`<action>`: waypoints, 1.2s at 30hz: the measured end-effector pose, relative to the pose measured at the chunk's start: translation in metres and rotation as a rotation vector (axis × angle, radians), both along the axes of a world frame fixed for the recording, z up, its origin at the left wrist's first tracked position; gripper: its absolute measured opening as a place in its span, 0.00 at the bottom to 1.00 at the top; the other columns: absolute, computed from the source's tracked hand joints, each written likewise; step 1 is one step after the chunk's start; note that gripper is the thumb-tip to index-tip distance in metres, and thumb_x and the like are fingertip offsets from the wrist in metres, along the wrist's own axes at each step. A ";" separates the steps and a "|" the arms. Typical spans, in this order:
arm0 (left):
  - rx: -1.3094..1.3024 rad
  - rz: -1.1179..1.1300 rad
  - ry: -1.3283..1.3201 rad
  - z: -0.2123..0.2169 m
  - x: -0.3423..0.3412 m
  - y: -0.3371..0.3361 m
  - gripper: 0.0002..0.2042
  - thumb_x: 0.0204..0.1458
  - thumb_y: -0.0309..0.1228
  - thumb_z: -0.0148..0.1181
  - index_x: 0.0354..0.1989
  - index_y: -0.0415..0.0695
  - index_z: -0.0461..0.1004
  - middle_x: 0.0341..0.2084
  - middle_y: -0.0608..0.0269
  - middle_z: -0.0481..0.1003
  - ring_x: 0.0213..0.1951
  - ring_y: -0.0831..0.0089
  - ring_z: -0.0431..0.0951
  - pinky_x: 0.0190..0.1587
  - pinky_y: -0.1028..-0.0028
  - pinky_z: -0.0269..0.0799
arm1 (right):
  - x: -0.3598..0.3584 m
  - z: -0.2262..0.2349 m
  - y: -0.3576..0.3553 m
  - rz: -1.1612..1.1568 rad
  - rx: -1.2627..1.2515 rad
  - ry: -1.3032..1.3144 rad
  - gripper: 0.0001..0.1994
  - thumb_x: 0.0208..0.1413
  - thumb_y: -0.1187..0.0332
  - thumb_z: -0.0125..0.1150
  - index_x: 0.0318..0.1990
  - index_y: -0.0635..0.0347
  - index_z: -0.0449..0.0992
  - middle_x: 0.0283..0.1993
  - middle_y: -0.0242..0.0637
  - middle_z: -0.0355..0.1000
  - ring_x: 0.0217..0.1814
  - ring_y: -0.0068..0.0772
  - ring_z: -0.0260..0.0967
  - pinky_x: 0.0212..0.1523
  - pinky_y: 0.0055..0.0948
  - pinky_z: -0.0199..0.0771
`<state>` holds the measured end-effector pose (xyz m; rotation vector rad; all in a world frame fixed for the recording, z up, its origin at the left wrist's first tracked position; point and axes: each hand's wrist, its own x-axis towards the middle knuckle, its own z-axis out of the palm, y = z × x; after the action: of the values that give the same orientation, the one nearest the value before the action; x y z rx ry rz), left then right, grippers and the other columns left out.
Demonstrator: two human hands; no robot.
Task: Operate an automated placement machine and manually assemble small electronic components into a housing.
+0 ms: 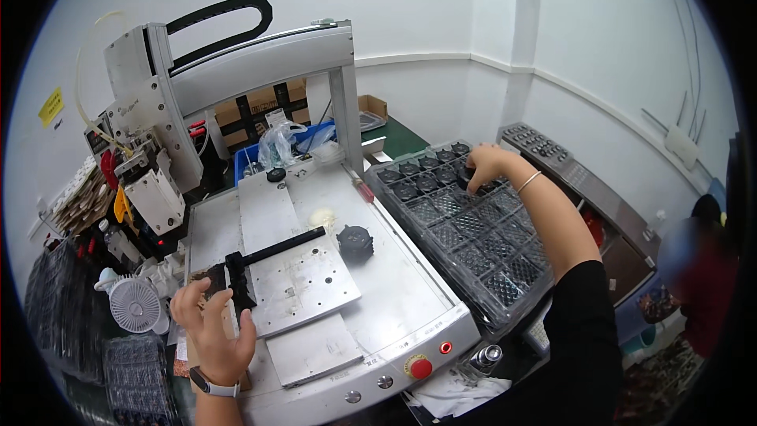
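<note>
My right hand (487,166) reaches over a clear plastic tray (441,229) at the right, its fingers closed round a black round part in one of the far compartments; the fingers hide most of it. Several similar black round parts (426,182) sit in the compartments beside it. At the lower left, my left hand (211,327) is raised with fingers apart and holds nothing. It is nearest to a black bracket (238,278) at the end of a black bar, on a metal fixture plate (307,288). A dark grey round part (355,244) lies on the machine bed beside the plate.
A grey gantry (260,67) spans the machine bed. Its head (150,189) hangs at the left. A red button (420,368) is on the front edge. Left stands a small white fan (138,304); behind is a blue bin (246,159). Another person (694,284) is at the far right.
</note>
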<state>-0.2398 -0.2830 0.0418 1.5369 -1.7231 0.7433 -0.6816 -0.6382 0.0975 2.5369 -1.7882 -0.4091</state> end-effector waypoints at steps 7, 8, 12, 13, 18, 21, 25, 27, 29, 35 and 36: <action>-0.007 -0.001 0.072 -0.005 -0.001 -0.003 0.18 0.38 0.25 0.63 0.41 0.42 0.71 0.52 0.50 0.64 0.56 0.47 0.60 0.60 0.50 0.51 | -0.041 -0.009 -0.018 -0.125 -0.012 0.008 0.35 0.28 0.46 0.74 0.46 0.56 0.81 0.50 0.46 0.73 0.58 0.50 0.63 0.58 0.40 0.62; -0.002 0.006 0.073 -0.005 0.000 -0.003 0.18 0.38 0.25 0.63 0.42 0.42 0.71 0.52 0.50 0.63 0.56 0.47 0.60 0.61 0.50 0.51 | -0.040 -0.019 -0.013 -0.158 -0.004 -0.001 0.37 0.29 0.45 0.73 0.50 0.57 0.79 0.54 0.47 0.71 0.61 0.51 0.61 0.60 0.41 0.62; 0.014 0.010 0.081 -0.006 -0.001 -0.004 0.18 0.38 0.24 0.62 0.42 0.42 0.71 0.52 0.50 0.63 0.57 0.47 0.59 0.61 0.49 0.51 | -0.049 -0.021 -0.014 -0.116 -0.020 0.067 0.38 0.28 0.44 0.72 0.48 0.61 0.79 0.53 0.48 0.71 0.61 0.51 0.60 0.61 0.41 0.59; 0.016 0.025 0.074 -0.006 -0.001 -0.004 0.18 0.38 0.24 0.62 0.42 0.42 0.71 0.52 0.50 0.63 0.57 0.47 0.59 0.61 0.49 0.51 | -0.051 -0.017 -0.013 -0.064 -0.054 0.076 0.38 0.28 0.44 0.72 0.48 0.62 0.79 0.52 0.47 0.71 0.60 0.50 0.59 0.61 0.42 0.57; 0.014 0.041 0.061 -0.006 -0.002 -0.005 0.18 0.39 0.24 0.61 0.42 0.42 0.70 0.53 0.50 0.63 0.57 0.47 0.59 0.61 0.49 0.51 | -0.051 -0.021 -0.015 0.016 -0.115 0.042 0.39 0.27 0.42 0.71 0.46 0.63 0.79 0.48 0.46 0.72 0.60 0.49 0.58 0.62 0.43 0.51; 0.042 0.054 0.040 -0.007 -0.002 -0.006 0.17 0.40 0.25 0.61 0.42 0.42 0.70 0.53 0.50 0.63 0.57 0.47 0.59 0.61 0.49 0.51 | -0.043 -0.018 -0.011 0.034 -0.108 -0.005 0.38 0.27 0.42 0.71 0.46 0.63 0.80 0.48 0.46 0.72 0.59 0.49 0.59 0.60 0.42 0.55; 0.049 0.051 0.041 -0.008 -0.002 -0.006 0.18 0.39 0.25 0.61 0.42 0.42 0.70 0.53 0.50 0.63 0.57 0.47 0.59 0.61 0.50 0.51 | -0.041 -0.026 -0.021 0.002 -0.025 0.104 0.38 0.26 0.43 0.71 0.46 0.62 0.80 0.46 0.47 0.73 0.57 0.50 0.60 0.56 0.41 0.61; 0.054 0.058 0.041 -0.007 -0.001 -0.005 0.18 0.39 0.25 0.61 0.42 0.42 0.70 0.53 0.50 0.63 0.57 0.47 0.59 0.61 0.50 0.51 | -0.042 -0.018 -0.028 -0.017 -0.042 0.053 0.37 0.26 0.46 0.71 0.45 0.62 0.80 0.46 0.48 0.72 0.57 0.50 0.60 0.56 0.42 0.62; 0.058 0.065 0.015 -0.006 -0.003 -0.006 0.17 0.40 0.25 0.61 0.42 0.42 0.70 0.53 0.49 0.62 0.57 0.47 0.59 0.60 0.49 0.50 | -0.064 0.000 -0.038 -0.068 -0.115 -0.022 0.34 0.27 0.49 0.71 0.45 0.60 0.80 0.50 0.48 0.71 0.59 0.50 0.59 0.58 0.42 0.61; 0.053 0.082 -0.002 -0.004 0.000 0.003 0.18 0.40 0.25 0.61 0.43 0.43 0.70 0.53 0.49 0.62 0.58 0.47 0.58 0.61 0.48 0.50 | -0.060 -0.009 -0.014 -0.299 -0.025 0.012 0.31 0.30 0.54 0.71 0.48 0.53 0.80 0.51 0.46 0.72 0.60 0.50 0.61 0.58 0.42 0.64; 0.044 0.079 -0.001 -0.003 0.000 0.002 0.18 0.40 0.25 0.61 0.43 0.43 0.70 0.53 0.49 0.62 0.58 0.47 0.58 0.61 0.48 0.50 | -0.065 -0.012 -0.013 -0.302 -0.035 0.011 0.31 0.30 0.54 0.71 0.48 0.53 0.80 0.51 0.46 0.72 0.60 0.50 0.61 0.58 0.42 0.64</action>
<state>-0.2395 -0.2815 0.0384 1.6421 -1.6980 0.7502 -0.7470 -0.6515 0.0856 2.2396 -2.1591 -0.3902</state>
